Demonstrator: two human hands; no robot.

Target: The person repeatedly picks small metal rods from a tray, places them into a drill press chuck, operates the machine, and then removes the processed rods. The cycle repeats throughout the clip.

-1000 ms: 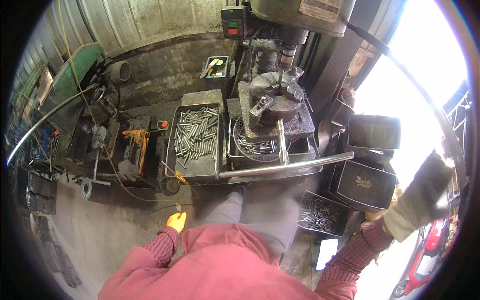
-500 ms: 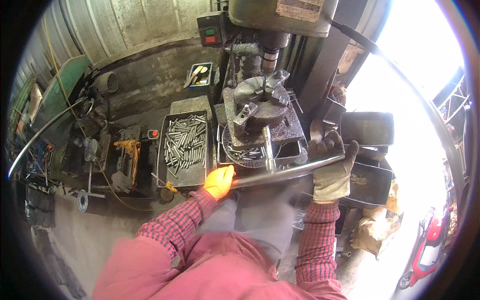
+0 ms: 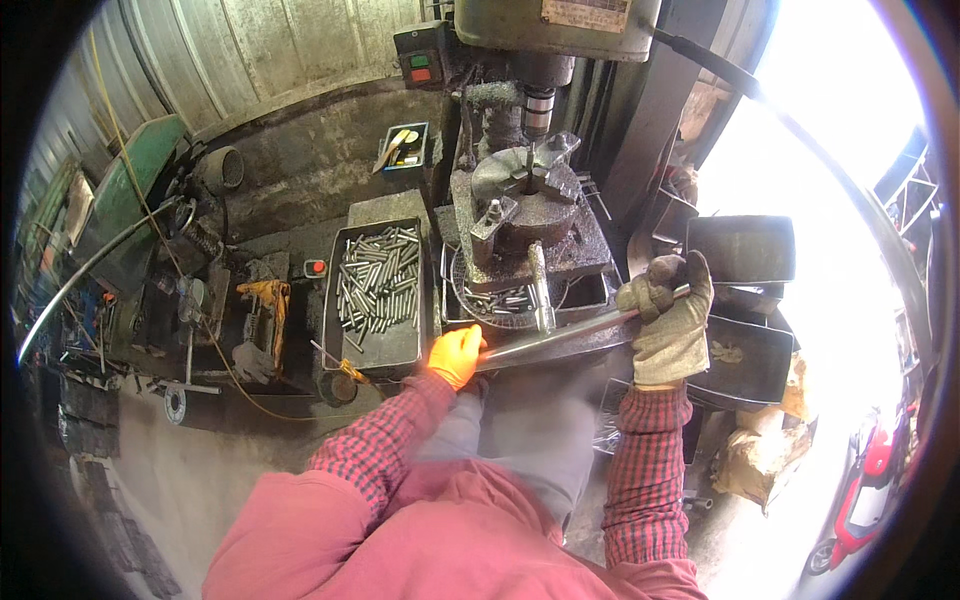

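From my remote post I watch a long, straight, round metal bar (image 3: 590,328), silvery and smooth with a bright sheen, blurred along part of its length. It spans between the orange-gloved left hand (image 3: 457,356) and the grey-gloved right hand (image 3: 668,325), slanting so its right end sits farther from the wearer. A short tip shows past the right glove's fingers; the left end I cannot make out at the orange glove.

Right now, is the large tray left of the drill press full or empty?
Partly full: short metal rods cover most of the tray, while its near end shows bare floor.
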